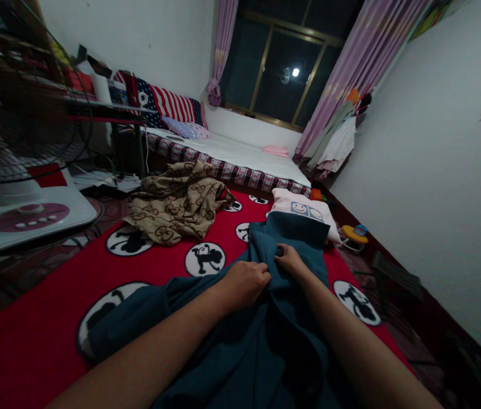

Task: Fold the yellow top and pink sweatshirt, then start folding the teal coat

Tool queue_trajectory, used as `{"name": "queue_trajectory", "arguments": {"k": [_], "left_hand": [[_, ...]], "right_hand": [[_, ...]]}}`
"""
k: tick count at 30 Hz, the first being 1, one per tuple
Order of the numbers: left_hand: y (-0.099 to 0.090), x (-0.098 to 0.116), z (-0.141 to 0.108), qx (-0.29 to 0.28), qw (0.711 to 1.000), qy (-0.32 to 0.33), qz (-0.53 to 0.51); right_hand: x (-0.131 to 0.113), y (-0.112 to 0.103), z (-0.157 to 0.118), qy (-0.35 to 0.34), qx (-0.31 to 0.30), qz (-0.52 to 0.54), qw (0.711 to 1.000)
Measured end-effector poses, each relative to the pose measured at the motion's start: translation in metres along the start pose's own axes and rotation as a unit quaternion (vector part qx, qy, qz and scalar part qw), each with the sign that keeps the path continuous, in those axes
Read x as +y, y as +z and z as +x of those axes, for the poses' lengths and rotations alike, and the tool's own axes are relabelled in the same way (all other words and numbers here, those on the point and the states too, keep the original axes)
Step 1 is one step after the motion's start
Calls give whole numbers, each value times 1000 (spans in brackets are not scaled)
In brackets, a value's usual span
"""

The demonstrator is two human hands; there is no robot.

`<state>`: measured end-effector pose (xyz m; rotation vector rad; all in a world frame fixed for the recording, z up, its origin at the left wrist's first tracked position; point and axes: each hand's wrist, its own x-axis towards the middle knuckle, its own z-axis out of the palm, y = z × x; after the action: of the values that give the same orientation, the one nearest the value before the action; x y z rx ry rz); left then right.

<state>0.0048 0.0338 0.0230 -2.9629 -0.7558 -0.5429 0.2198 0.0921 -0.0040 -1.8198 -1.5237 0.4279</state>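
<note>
A dark teal garment (261, 358) lies spread over the red blanket and runs towards me; its exact kind is not clear. One long sleeve-like part reaches out to the lower left, and a broad flat part lies at the far end. My left hand (244, 284) is closed, knuckles up, with a fold of the cloth in its fingers near the middle. Just to its right and slightly farther off, my right hand (290, 261) has its thumb and fingers curled in a pinch on the same cloth. Both fingertips are partly hidden.
Beneath is a red blanket (172, 272) with black-and-white figures. A crumpled brown patterned cloth (180, 199) lies at its far left, a pale pink pillow (280, 199) beyond the garment. A fan (14, 113) stands left; a yellow stool (353, 234) and a bed (231, 150) are farther off.
</note>
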Motion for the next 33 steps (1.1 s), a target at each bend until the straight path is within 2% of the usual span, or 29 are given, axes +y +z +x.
{"name": "queue_trajectory", "arguments": {"k": [3,5,7,9,11,13,15,17,19,21,24,27,29,31,33], "left_hand": [[-11,-11,-1,-10,998,-40,-47],[-22,-26,-3,-1,991,-101,-85],[-34,-46,-5,45,974,-188,-117],[-43,-66,-10,138,940,-286,-122],[-49,-84,-15,242,896,-361,-91],[-52,-95,-18,314,866,-387,-43],[-52,-98,-20,329,868,-372,-14],[-49,-94,-18,297,894,-335,-29],[-43,-85,-13,233,925,-287,-86],[-34,-74,-8,158,947,-235,-149],[-12,-56,-3,66,965,-162,-197],[13,-43,-4,27,975,-110,-193],[26,-38,-5,11,981,-92,-170],[34,-35,-4,-3,988,-86,-130],[38,-34,-1,-6,993,-90,-81]], "right_hand": [[-7,-19,9,16,-69,-27,997],[-20,-37,23,27,-105,-41,993],[-40,-53,42,31,-119,-35,992],[-62,-60,59,-1,-79,7,997],[-78,-55,68,-80,5,57,995],[-84,-41,65,-155,70,74,983],[-79,-24,50,-178,80,57,979],[-66,-11,27,-163,65,26,984],[-54,-5,0,-146,44,-21,988],[-48,-7,-27,-124,14,-91,988],[-51,-14,-62,-82,-50,-210,973],[-58,-13,-84,-72,-84,-289,951],[-60,-8,-91,-65,-83,-317,942],[-55,-1,-93,-53,-64,-312,946],[-46,6,-93,-49,-19,-258,965]]}}
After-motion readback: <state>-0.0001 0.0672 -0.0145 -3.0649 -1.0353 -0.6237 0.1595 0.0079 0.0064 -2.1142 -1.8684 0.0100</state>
